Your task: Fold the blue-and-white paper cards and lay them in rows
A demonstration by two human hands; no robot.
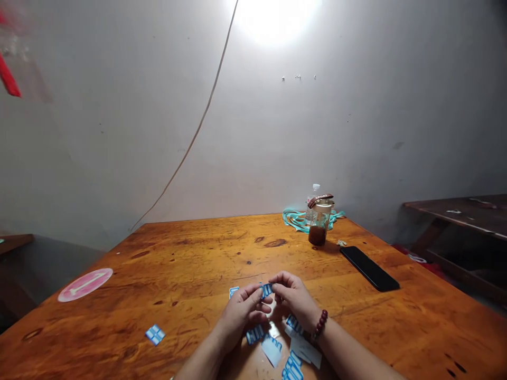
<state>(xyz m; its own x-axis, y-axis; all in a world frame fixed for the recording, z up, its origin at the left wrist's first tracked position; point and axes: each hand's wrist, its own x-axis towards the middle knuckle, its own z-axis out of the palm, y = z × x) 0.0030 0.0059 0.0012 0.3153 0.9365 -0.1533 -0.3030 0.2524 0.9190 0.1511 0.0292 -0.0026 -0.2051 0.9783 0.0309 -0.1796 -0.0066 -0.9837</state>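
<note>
1. Held item: a small blue-and-white printed card piece (pixel 266 290), upright between the fingertips of both hands, at mid-table near the viewer's edge.
2. Hands: left hand (pixel 241 314) and right hand (pixel 295 298) are together and partly closed, fingers curled inward. Both clamp the held piece; exact finger contact is partly hidden.
3. Right wrist: a dark red bead bracelet (pixel 320 325).
4. Directly below the hands: a loose heap of similar blue-and-white pieces (pixel 271 349) mixed with white slips (pixel 304 351), lying flat under and between the wrists.
5. Just beyond the left hand: one more blue-and-white scrap (pixel 233 291). Well to the left: a lone piece (pixel 155 334), then a round pink sticker (pixel 85 285).
6. Far side of the wooden table (pixel 190 264): a lidded jar with brown liquid (pixel 319 224), a clear plastic bottle (pixel 315 195) behind it, and a teal cord (pixel 295 219) around their bases.
7. Right of these: a black smartphone (pixel 369 268), lying flat.
</note>
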